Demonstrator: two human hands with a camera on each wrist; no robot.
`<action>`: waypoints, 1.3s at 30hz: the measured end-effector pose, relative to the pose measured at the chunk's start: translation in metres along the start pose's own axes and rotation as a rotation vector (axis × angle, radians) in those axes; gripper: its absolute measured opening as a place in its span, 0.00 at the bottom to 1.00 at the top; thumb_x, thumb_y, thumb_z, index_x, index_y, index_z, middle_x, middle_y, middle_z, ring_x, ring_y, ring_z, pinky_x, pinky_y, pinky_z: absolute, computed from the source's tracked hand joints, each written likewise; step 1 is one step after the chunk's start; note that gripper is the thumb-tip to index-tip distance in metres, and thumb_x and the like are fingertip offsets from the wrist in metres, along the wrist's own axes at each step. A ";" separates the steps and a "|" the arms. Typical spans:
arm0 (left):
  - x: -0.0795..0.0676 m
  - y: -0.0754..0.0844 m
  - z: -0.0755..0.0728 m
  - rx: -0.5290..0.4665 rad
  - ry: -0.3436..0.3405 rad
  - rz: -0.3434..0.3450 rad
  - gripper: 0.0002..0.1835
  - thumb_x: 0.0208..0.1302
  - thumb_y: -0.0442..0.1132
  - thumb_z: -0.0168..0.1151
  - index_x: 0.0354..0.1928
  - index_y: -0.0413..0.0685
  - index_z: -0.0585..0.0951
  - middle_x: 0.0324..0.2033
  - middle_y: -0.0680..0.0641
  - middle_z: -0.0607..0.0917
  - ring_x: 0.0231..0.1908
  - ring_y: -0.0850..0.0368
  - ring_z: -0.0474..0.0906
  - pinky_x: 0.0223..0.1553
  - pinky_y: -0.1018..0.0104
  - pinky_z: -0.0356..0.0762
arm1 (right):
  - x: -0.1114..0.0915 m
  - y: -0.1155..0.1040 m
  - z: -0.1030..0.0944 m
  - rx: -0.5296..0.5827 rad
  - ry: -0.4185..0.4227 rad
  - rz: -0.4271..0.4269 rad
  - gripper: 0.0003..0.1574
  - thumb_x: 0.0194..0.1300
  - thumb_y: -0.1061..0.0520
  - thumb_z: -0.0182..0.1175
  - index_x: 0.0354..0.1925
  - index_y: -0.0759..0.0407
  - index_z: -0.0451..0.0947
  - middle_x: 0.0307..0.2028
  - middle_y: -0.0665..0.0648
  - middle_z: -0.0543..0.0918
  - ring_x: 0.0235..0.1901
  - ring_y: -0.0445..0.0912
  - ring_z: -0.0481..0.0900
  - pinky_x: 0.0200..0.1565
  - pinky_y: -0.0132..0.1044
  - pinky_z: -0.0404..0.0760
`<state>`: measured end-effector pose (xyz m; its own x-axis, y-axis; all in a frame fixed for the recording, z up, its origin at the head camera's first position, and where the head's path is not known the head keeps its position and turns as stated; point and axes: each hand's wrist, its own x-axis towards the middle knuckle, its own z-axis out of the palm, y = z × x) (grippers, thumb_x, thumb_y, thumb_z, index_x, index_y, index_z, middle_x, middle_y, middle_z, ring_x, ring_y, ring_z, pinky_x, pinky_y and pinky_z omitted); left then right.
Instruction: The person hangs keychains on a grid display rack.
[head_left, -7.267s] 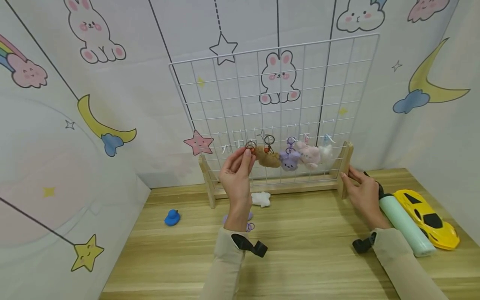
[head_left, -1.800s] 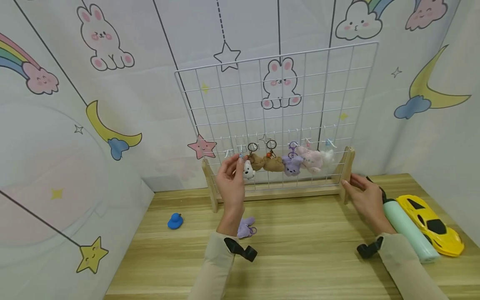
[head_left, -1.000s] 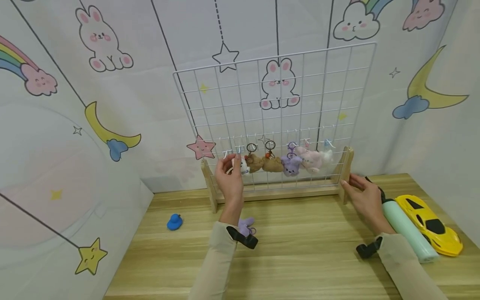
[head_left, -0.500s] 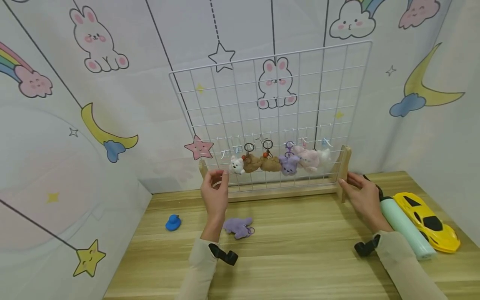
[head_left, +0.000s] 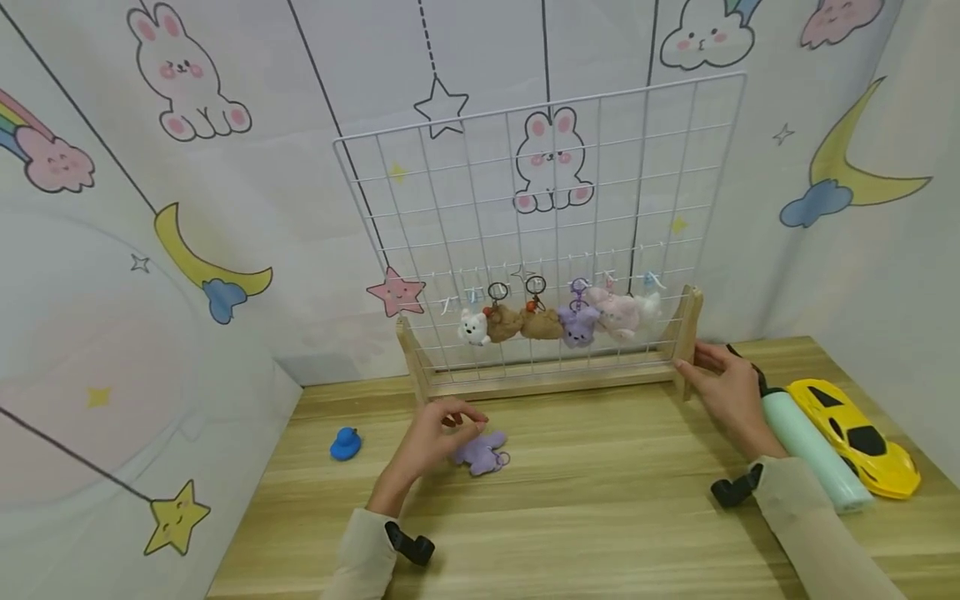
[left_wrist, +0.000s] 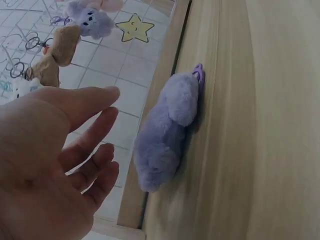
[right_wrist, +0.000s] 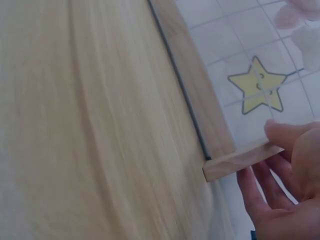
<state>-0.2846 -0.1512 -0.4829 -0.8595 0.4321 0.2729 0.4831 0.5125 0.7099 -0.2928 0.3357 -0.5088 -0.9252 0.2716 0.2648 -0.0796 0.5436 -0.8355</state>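
A purple plush keychain (left_wrist: 167,127) with a purple ring lies on the wooden table. My left hand (head_left: 438,437) is just above it in the head view, fingers loosely bent, and the left wrist view shows nothing between thumb and fingertips. My right hand (head_left: 723,387) grips the right post of the wooden stand (right_wrist: 240,160), thumb on one side and fingers on the other. The stand holds a white wire grid (head_left: 622,179). Along its lower hooks hang a white plush keychain (head_left: 473,328), two brown ones, a purple one (head_left: 578,326), a pink one (head_left: 617,315) and another white one.
A small blue duck-shaped toy (head_left: 346,444) sits on the left of the table (head_left: 585,525). On the right, beside my right forearm, lie a pale green cylinder (head_left: 813,450) and a yellow toy car (head_left: 855,437). A patterned cloth wall stands close behind the grid.
My left hand hung the white dog-like plush keychain on a left hook, let go of it, then moved down over the purple plush on the table. My right hand stays on the post.
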 end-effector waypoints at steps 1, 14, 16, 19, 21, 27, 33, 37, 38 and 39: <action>-0.001 0.002 -0.001 0.037 -0.036 0.030 0.05 0.72 0.37 0.73 0.45 0.51 0.93 0.42 0.52 0.93 0.41 0.59 0.84 0.44 0.64 0.82 | 0.000 0.000 0.000 -0.006 0.005 -0.006 0.46 0.73 0.33 0.68 0.75 0.60 0.76 0.64 0.68 0.86 0.67 0.63 0.81 0.43 0.11 0.71; -0.009 0.026 0.015 0.452 -0.245 0.121 0.12 0.61 0.38 0.81 0.47 0.52 0.93 0.48 0.48 0.88 0.52 0.48 0.79 0.51 0.55 0.83 | 0.001 0.000 0.001 -0.020 0.004 0.001 0.45 0.74 0.33 0.67 0.74 0.60 0.76 0.65 0.67 0.86 0.67 0.62 0.81 0.46 0.14 0.70; -0.010 0.026 0.018 0.491 -0.225 0.113 0.14 0.59 0.36 0.81 0.47 0.52 0.93 0.47 0.48 0.88 0.52 0.48 0.79 0.52 0.52 0.83 | 0.000 0.000 0.002 -0.016 0.002 0.002 0.45 0.74 0.33 0.67 0.75 0.60 0.76 0.65 0.68 0.85 0.68 0.63 0.81 0.45 0.13 0.70; -0.011 0.024 0.023 0.579 -0.180 0.143 0.15 0.55 0.36 0.82 0.45 0.54 0.91 0.45 0.49 0.87 0.48 0.49 0.78 0.51 0.51 0.82 | -0.001 0.000 0.002 -0.008 -0.001 0.006 0.45 0.75 0.33 0.66 0.75 0.61 0.76 0.65 0.68 0.85 0.68 0.64 0.80 0.44 0.12 0.70; -0.011 0.022 0.027 0.649 -0.131 0.183 0.15 0.53 0.36 0.82 0.43 0.54 0.88 0.42 0.50 0.88 0.45 0.50 0.79 0.48 0.52 0.83 | -0.002 0.000 0.002 -0.008 -0.002 0.009 0.45 0.75 0.33 0.66 0.75 0.60 0.75 0.66 0.68 0.85 0.68 0.64 0.80 0.44 0.11 0.70; -0.008 0.016 0.033 0.705 0.011 0.232 0.12 0.58 0.37 0.81 0.39 0.52 0.85 0.34 0.53 0.89 0.38 0.53 0.80 0.40 0.58 0.83 | -0.002 0.000 0.002 -0.005 -0.003 0.005 0.45 0.75 0.33 0.66 0.75 0.61 0.75 0.66 0.69 0.84 0.68 0.64 0.80 0.43 0.11 0.70; -0.006 0.016 0.027 0.530 -0.002 0.082 0.04 0.71 0.46 0.75 0.39 0.57 0.89 0.34 0.57 0.90 0.37 0.60 0.83 0.38 0.62 0.83 | -0.002 0.001 0.001 0.002 -0.008 0.008 0.46 0.75 0.33 0.66 0.77 0.61 0.74 0.66 0.69 0.84 0.68 0.64 0.80 0.44 0.10 0.71; -0.005 0.019 0.016 0.392 -0.004 -0.012 0.04 0.74 0.45 0.72 0.40 0.57 0.90 0.35 0.58 0.91 0.36 0.64 0.85 0.38 0.65 0.84 | -0.001 0.002 0.001 -0.012 -0.009 0.012 0.47 0.75 0.32 0.65 0.77 0.60 0.74 0.67 0.68 0.84 0.68 0.64 0.80 0.45 0.12 0.69; -0.005 0.019 0.013 0.361 -0.001 -0.024 0.04 0.74 0.45 0.72 0.40 0.56 0.90 0.35 0.57 0.91 0.36 0.65 0.85 0.38 0.65 0.85 | -0.002 0.002 0.001 -0.015 -0.008 0.012 0.47 0.75 0.32 0.65 0.76 0.60 0.74 0.66 0.68 0.84 0.68 0.63 0.80 0.45 0.12 0.69; -0.005 0.019 0.010 0.332 0.001 -0.031 0.04 0.74 0.44 0.71 0.40 0.54 0.90 0.35 0.57 0.91 0.36 0.65 0.85 0.39 0.65 0.86 | -0.002 0.002 0.001 -0.017 -0.008 0.012 0.47 0.75 0.32 0.65 0.76 0.60 0.74 0.66 0.68 0.84 0.68 0.63 0.80 0.45 0.12 0.69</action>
<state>-0.2697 -0.1356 -0.4773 -0.8745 0.4123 0.2554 0.4850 0.7392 0.4674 -0.2916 0.3357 -0.5109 -0.9289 0.2724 0.2510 -0.0620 0.5537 -0.8304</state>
